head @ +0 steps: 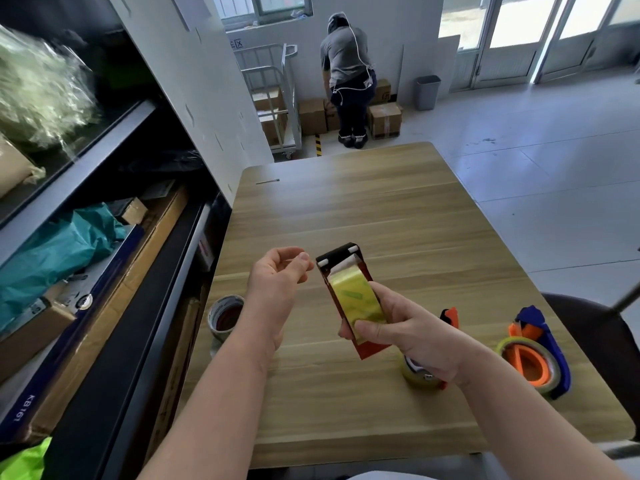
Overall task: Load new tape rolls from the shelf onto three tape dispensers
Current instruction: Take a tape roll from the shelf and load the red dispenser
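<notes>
A person's right hand (pixel 408 330) grips a red tape dispenser (pixel 372 350) above a wooden table (pixel 346 209), fingers wrapped round its lower half and the thumb pressed on the yellowish tape roll (pixel 356 299) seated in it. The dispenser's black head points away from the person. The left hand (pixel 277 282) hovers just beside that head, palm up, its fingers loosely curled with nothing visible in them and the thumb close to the forefinger.

On the table below the right wrist lies an orange dispenser (pixel 450 317) with a tape roll. Further right rests a blue dispenser (pixel 554 344), also loaded. A grey cardboard core (pixel 225 317) stands near the table's left edge, beside the cluttered shelf (pixel 104 271). In the background, another person (pixel 346 64) bends over cardboard boxes (pixel 311 116).
</notes>
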Available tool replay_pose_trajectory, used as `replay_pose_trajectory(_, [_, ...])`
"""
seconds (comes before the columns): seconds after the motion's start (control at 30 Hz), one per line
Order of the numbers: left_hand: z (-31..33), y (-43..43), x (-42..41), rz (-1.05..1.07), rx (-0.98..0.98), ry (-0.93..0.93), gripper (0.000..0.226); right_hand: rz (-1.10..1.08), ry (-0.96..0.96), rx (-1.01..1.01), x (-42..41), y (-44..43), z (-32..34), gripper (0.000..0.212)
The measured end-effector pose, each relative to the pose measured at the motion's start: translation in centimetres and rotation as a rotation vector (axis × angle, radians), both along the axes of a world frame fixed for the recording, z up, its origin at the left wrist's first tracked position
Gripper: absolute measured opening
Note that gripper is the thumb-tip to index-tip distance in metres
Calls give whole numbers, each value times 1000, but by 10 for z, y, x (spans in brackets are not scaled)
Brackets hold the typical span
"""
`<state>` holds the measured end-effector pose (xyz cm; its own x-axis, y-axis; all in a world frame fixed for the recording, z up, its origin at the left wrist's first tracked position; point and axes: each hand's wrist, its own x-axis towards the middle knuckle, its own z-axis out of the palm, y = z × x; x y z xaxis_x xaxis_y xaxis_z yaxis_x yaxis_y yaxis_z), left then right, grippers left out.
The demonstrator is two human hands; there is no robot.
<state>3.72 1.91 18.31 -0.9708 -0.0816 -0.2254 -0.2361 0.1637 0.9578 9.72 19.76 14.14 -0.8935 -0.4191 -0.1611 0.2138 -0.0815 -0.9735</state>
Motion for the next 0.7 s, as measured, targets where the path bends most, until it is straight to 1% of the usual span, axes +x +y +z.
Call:
replay_pose_trajectory(0.03, [0,-1,2,-4,-4,-4,9,-9,16,0,0,0,1,46])
replay_pose_trajectory(0.07, [-1,-1,4,-22,-11,-15,16,-18,44,13,-1,-1,2,43])
replay_pose_trajectory(0.2, [1,-1,10,-172,-68,-127,53,-56,160,85,-1,-6,2,30])
replay_pose_trajectory(0.27, [3,-1,13,-252,-61,-177,62,-76,203,92,-1,-10,-1,29])
replay_pose_trajectory(0.3, [3,0,15,-289,-41,-184,62,-85,223,99,-1,-12,-2,30])
replay_pose_trajectory(0.37, [3,0,16,-334,16,-169,56,-99,254,119,-1,-14,-2,31])
replay_pose_trajectory(0.47, [4,-1,16,-330,98,-170,48,-133,303,191,-2,-17,-3,26])
replay_pose_trajectory(0.53, [4,1,16,-311,153,-202,54,-189,356,260,-2,-20,-5,24])
replay_pose_trajectory(0.6, [4,3,15,-282,174,-229,64,-238,429,346,-2,-21,-6,29])
replay_pose_trajectory(0.63, [4,3,15,-269,162,-230,66,-249,462,372,-2,-21,-7,31])
replay_pose_trajectory(0.7, [2,4,14,-258,137,-224,61,-269,540,398,-4,-21,-9,35])
